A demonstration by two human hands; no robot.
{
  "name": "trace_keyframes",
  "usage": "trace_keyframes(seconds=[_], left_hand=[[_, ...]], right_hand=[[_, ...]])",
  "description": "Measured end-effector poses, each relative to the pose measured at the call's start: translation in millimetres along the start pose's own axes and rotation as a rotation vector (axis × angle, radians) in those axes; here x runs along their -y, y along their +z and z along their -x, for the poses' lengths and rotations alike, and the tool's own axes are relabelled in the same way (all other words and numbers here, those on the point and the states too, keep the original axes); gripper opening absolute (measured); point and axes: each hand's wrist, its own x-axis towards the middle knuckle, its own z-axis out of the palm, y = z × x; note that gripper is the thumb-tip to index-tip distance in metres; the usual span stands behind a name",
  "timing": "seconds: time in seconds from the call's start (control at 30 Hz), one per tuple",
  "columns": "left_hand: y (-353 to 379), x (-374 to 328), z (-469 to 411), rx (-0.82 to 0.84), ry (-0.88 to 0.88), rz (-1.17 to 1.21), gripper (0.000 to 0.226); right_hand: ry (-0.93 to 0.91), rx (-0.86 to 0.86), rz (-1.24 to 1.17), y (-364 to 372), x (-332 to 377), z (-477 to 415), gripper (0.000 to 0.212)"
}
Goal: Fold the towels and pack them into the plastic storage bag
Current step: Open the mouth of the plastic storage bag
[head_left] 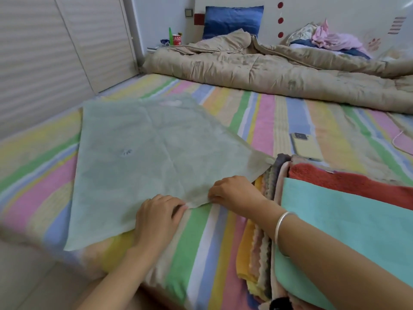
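On bed (201,242): L grip (158,212) + R grip (233,193), pinch on green towel (138,157) edge

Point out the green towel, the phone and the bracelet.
green towel (145,157), head view, middle of the spread cloth.
phone (307,147), head view, middle of its yellow back.
bracelet (279,224), head view, band atop the right wrist.

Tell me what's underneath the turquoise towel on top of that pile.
Under the turquoise towel, a red fluffy towel pokes out at the far edge; yellow, pink and grey towel edges show on the left. The rest of the stack is covered, so the layers can't be counted.
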Motion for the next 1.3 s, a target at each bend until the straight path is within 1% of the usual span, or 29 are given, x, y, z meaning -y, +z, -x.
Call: trace_keyframes(seconds=[0.07,0.13,0.2,0.3,0.33,0.4,0.47,0.5,0.57,0.63,0.67,0.77,0.87,1.03,1.2,1.23,1.3], left_hand=[[0,3,3,-0.011,-0.028,0.008,0.006],[-1,3,4,-0.018,-0.029,-0.01,0.016],[-5,-2,7,-0.055,-0.006,0.005,0.021],[-17,-27,20,-0.125,-0.008,0.126,0.01],[-20,-38,25,-0.119,-0.05,0.175,0.009],[-19,-54,35,-0.056,-0.218,0.321,0.019],[-14,-59,38,0.024,-0.447,0.563,0.028],[-14,-58,39,0.037,-0.564,0.694,0.03],[-17,-55,41,0.016,-0.769,0.908,0.031],[-17,-52,43,-0.025,-0.876,1.024,0.032],[-16,-52,44,-0.036,-0.901,1.059,0.029],[-14,-52,48,-0.047,-0.945,1.12,0.024],[-14,-52,51,-0.049,-0.959,1.15,0.025],[-16,-53,56,-0.056,-0.934,1.196,0.02],[-14,-52,56,-0.05,-0.947,1.206,0.017],[-14,-52,56,-0.053,-0.947,1.205,0.015],[-15,-52,56,-0.053,-0.947,1.204,0.012]], right_hand=[[-0.02,-0.027,0.005,2,2,-1,0.025],[-0.023,-0.039,0.019,4,6,-2,0.025],[-0.006,-0.078,0.018,6,11,-1,0.026],[0.055,-0.222,-0.029,1,22,-1,0.03],[0.094,-0.216,-0.052,-4,29,-2,0.03],[0.164,-0.164,-0.121,-14,45,-5,0.023],[0.227,-0.137,-0.223,-19,59,-7,0.017],[0.267,-0.123,-0.31,-21,63,-7,0.015],[0.328,-0.068,-0.56,-21,67,-7,0.011],[0.365,0.013,-0.811,-19,68,-4,0.012],[0.383,0.059,-0.892,-18,68,-2,0.014],[0.424,0.147,-1.026,-11,70,5,0.015],[0.422,0.167,-1.084,-6,69,7,0.015],[0.417,0.172,-1.167,-5,66,9,0.015],[0.398,0.15,-1.153,-1,66,10,0.017],[0.374,0.123,-1.128,0,67,11,0.015],[0.306,0.038,-0.992,3,70,12,0.009]])
